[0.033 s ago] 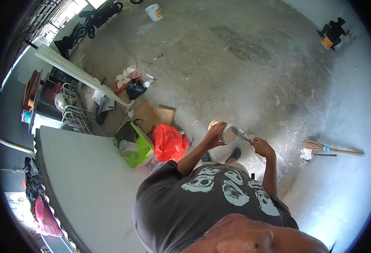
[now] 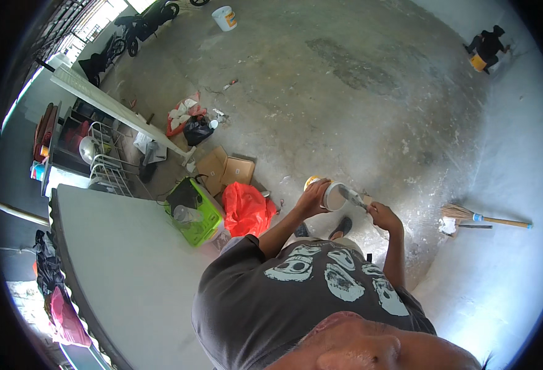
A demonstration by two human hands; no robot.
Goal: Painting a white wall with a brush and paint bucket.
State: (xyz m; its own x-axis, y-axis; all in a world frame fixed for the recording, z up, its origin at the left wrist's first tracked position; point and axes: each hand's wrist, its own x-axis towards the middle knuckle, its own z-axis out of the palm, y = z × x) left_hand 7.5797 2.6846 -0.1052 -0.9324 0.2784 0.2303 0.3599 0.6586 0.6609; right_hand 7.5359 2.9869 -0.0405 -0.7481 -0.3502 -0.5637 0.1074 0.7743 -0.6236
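1. My left hand (image 2: 313,198) is wrapped around a small paint can (image 2: 333,196), tipped toward me in front of my chest.
2. My right hand (image 2: 383,216) grips a paintbrush (image 2: 351,197), bristles resting in the can's mouth.
3. The brush looks loaded with pale paint; I judge I'm at the loading or stirring stage.
4. On the floor lie a red bag (image 2: 247,208) and a broom (image 2: 484,217).
5. Farther off stands a white bucket (image 2: 225,17).
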